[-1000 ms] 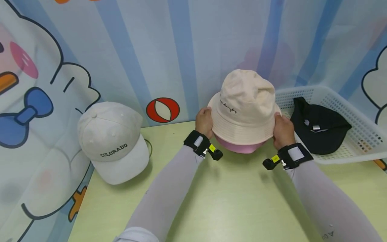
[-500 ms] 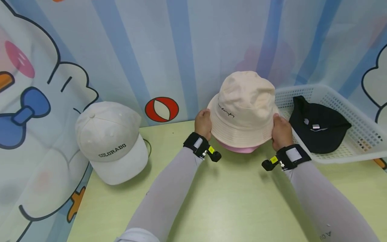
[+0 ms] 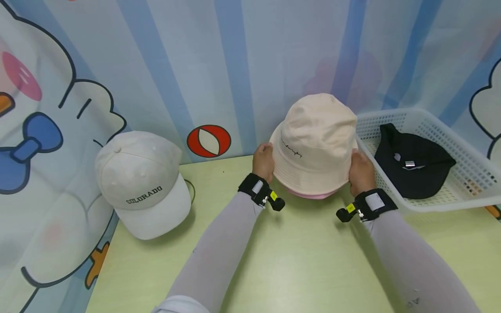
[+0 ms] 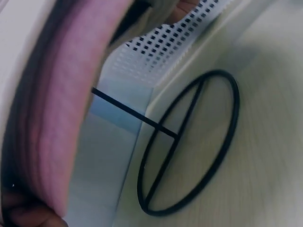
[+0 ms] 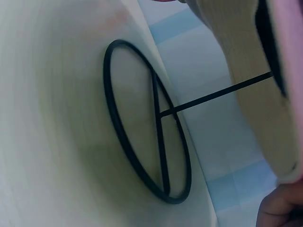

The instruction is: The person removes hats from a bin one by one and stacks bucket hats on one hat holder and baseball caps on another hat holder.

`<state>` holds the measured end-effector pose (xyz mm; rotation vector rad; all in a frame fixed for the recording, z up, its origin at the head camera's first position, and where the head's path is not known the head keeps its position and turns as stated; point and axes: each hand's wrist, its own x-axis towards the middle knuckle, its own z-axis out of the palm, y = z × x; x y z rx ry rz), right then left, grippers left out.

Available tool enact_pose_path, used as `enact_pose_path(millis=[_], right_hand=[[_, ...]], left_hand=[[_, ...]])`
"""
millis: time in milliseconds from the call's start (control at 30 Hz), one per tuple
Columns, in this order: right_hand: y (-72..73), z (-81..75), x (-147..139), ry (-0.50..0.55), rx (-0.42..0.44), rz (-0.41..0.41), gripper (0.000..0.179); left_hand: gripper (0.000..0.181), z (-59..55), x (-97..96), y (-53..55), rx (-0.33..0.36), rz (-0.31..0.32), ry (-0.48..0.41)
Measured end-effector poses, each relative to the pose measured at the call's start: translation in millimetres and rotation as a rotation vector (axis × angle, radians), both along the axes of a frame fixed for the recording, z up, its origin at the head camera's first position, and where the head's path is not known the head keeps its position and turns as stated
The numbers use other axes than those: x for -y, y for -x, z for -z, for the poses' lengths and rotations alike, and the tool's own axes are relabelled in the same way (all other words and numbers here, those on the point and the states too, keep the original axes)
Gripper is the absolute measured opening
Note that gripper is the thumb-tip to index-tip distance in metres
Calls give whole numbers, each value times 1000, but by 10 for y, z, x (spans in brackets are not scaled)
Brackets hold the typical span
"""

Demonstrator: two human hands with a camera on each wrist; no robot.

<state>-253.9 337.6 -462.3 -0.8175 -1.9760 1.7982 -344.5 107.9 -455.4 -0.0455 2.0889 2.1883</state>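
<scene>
A cream bucket hat [image 3: 318,143] with thin dark script is held upright between both hands. My left hand [image 3: 263,163] grips the brim's left side, and my right hand [image 3: 362,172] grips its right side. Beneath the cream brim shows a pink brim [image 3: 311,195], seen in the left wrist view as a wide pink band [image 4: 78,94]. Under the hats stands a black wire hat stand [image 5: 159,142], its oval base on the table and its thin post rising under the brims. The post's top is hidden inside the hats. Fingers [image 4: 35,216] curl at the brim's edge.
At the left a white baseball cap [image 3: 145,187] lettered COLORADO sits raised above the table [image 3: 293,261], part of a dark ring behind it. A white perforated basket [image 3: 465,204] stands close to my right hand, with a black cap [image 3: 415,165] in it. A printed curtain [image 3: 254,65] hangs behind.
The cream hat has come down slightly, and less of the pink brim shows below it. My right hand has shifted a little left and down; both hands keep their grip.
</scene>
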Motion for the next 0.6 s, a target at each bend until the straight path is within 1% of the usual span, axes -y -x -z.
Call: enact_pose_path(millis=[100, 267, 333, 433, 600], right_hand=[[7, 35, -1, -31, 17, -2, 54], [30, 81, -13, -50, 30, -8, 56], [39, 94, -19, -61, 40, -10, 55], [50, 105, -19, -62, 48, -18, 55], [67, 134, -8, -82, 64, -6, 56]], left_hand=[[34, 55, 0, 17, -17, 18, 24], [35, 77, 4, 5, -45, 40, 51], [36, 69, 7, -10, -45, 47, 66], [36, 81, 7, 7, -36, 55, 85], [34, 133, 10, 38, -38, 69, 107]])
